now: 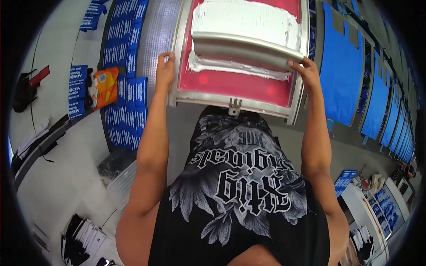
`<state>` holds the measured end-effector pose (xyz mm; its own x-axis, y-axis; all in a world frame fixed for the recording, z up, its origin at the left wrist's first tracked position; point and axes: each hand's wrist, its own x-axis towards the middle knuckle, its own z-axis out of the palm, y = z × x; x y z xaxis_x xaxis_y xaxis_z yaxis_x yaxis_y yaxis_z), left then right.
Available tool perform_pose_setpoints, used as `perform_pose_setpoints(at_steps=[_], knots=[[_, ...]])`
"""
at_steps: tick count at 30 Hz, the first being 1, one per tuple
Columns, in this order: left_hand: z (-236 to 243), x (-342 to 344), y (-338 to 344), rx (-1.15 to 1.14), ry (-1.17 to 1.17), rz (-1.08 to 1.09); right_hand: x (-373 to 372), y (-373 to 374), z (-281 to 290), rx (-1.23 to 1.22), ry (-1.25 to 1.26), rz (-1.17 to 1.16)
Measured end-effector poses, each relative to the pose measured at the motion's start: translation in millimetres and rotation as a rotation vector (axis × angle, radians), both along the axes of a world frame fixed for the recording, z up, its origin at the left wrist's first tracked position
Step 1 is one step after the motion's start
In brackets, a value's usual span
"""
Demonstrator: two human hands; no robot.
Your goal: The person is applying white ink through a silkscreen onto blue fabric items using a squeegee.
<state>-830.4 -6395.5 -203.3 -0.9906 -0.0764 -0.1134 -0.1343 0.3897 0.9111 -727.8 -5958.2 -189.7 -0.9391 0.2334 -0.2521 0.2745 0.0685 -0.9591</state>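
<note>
A screen-printing frame (242, 101) with pale metal rails and a red mesh (230, 88) is in front of me. Thick white ink (248, 17) is spread over much of the mesh. Across it lies a long grey metal squeegee (244, 48), with ink along its near side. My left hand (165, 73) is closed at the outer edge of the left rail. On the other side, my right hand (308, 74) is closed over the right rail. Its thumb reaches inward beside the squeegee's right end. The undersides of both grips are hidden.
Rows of blue printed pieces (120, 48) lie on the left, beside an orange packet (105, 86). Blue boards (341, 66) stand in a row along the right. A metal clamp (234, 106) sits on the near rail. Dark and white stacks (84, 239) lie lower left.
</note>
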Motion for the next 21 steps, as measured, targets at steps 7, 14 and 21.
perform_pose_setpoints(at_steps=[7,14,21], knots=[[-7.3,8.1,-7.0,-0.044,0.023,-0.032,8.7,-5.4,-4.1,-0.063,-0.015,0.008],[-0.9,13.6,-3.2,-0.012,-0.022,-0.048,14.2,-7.8,1.2,-0.043,-0.023,-0.020],[22.6,11.9,-1.6,-0.483,0.433,-0.295,22.6,-23.1,42.7,0.658,-0.142,0.301]])
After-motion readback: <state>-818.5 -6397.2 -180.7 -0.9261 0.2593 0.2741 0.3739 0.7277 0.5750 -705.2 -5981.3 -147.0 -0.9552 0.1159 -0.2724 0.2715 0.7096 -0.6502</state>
